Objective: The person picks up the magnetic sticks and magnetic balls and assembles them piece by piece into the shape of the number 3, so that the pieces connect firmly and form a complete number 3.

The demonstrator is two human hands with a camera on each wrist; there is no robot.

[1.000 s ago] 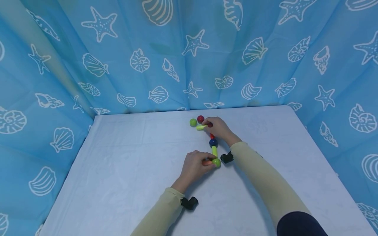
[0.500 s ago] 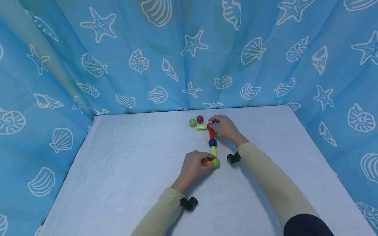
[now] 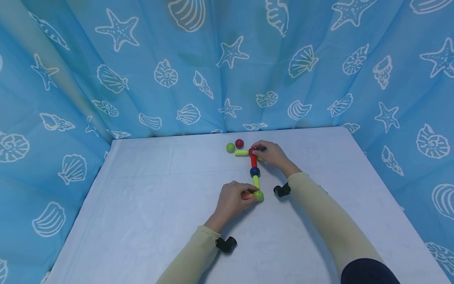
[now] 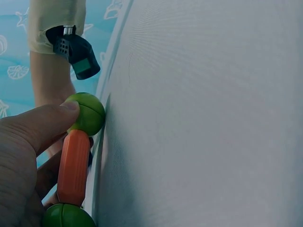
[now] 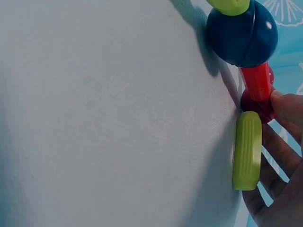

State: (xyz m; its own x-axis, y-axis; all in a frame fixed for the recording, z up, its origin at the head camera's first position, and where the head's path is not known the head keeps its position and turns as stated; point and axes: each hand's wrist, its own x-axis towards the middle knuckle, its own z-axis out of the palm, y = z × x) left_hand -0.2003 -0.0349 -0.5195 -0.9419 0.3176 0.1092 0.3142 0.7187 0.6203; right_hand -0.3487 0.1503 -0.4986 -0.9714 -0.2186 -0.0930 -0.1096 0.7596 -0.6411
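While your left hand [image 3: 232, 199] holds its place at the near end of the chain, its thumb presses the front green ball [image 4: 89, 113] and its other fingers curl behind the orange rod [image 4: 74, 165], so the grip is closed on that ball. The left wrist view shows a second green ball [image 4: 68, 217] at the rod's other end, close to your palm.

From the front green ball, a yellow-green rod [image 3: 256, 182] runs away from you along the surface [image 3: 159, 189] to a navy ball [image 3: 254, 171]. A red rod [image 3: 253, 161] continues to a dark red ball [image 3: 252, 152], which your right hand [image 3: 271, 154] pinches between thumb and fingers.

A short yellow-green bar [image 5: 246, 151] meets the dark red ball beside your right fingers (whether it is fixed there, you cannot tell from these views). Another, the left-hand bar [image 3: 241, 152], lies with its end against or just beside that ball.

Near it, a separate green ball [image 3: 230, 147] and a separate red ball [image 3: 239, 143] rest side by side towards the back edge. You have a black camera [image 3: 226, 245] at your left wrist, and a blue curtain [image 3: 198, 47] printed with white shells and starfish stands behind.
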